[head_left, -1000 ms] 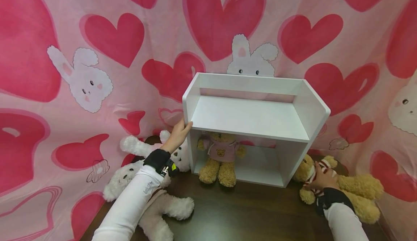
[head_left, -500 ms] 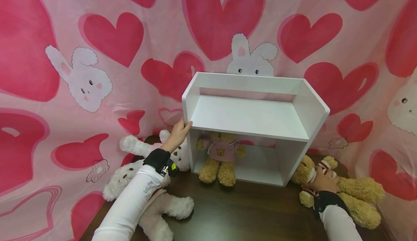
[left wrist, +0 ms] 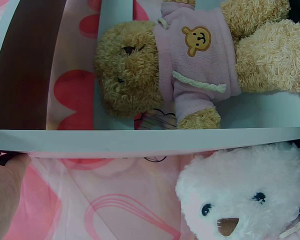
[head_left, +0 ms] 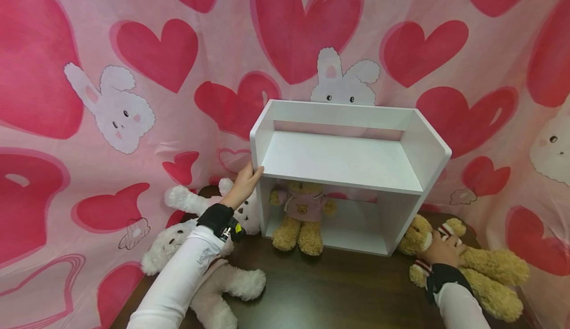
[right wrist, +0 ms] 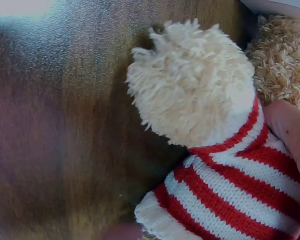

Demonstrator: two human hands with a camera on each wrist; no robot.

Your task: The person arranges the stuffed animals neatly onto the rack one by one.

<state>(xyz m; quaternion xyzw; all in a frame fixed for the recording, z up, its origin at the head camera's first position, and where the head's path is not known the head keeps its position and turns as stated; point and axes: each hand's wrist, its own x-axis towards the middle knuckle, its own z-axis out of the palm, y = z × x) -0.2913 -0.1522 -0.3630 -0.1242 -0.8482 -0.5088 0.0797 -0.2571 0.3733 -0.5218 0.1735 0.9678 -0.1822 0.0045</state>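
Note:
My left hand (head_left: 245, 183) holds the left side panel of a white two-tier shelf (head_left: 343, 158), thumb at its front edge. On the right, my right hand (head_left: 442, 251) grips the middle of a tan teddy bear (head_left: 494, 264) in a red-and-white striped sweater (right wrist: 240, 185). This bear lies on its back, head near the shelf's right side and legs pointing right. One fluffy paw (right wrist: 190, 85) fills the middle of the right wrist view. A second teddy bear (head_left: 303, 208), in a pink hoodie, sits in the lower compartment at the left, its head partly hidden by the upper board.
Left of the shelf, a white plush toy (head_left: 209, 269) lies on the dark wooden table (head_left: 338, 289), partly under my left sleeve. Behind it leans another white plush (left wrist: 245, 190). A pink heart-patterned cloth (head_left: 156, 52) hangs behind everything.
My right hand has shifted slightly left and down along with the striped-sweater bear, whose legs now lie a little lower and farther right. The left hand and shelf have stayed put.

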